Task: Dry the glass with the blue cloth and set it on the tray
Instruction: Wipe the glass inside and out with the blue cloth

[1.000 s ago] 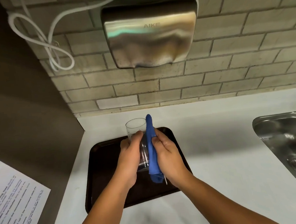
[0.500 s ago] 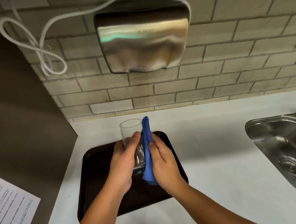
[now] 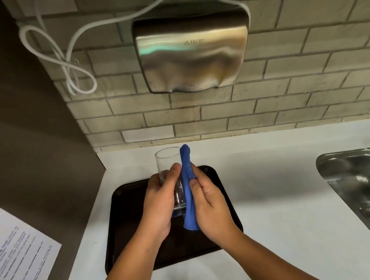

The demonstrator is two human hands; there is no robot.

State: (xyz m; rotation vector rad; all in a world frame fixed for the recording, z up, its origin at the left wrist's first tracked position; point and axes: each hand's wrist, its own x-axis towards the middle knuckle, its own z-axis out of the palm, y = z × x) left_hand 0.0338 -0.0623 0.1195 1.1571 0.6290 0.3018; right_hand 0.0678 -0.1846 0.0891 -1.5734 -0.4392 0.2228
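Mid-task, drying stage. Left hand wraps the clear drinking glass, upright, rim poking out above the fingers. Right hand pinches the blue cloth bunched lengthwise, pressed to the glass's right side between both hands. Dark brown tray sits directly under the hands. Glass looks lifted off it, so placing it remains; dryness can't be judged.
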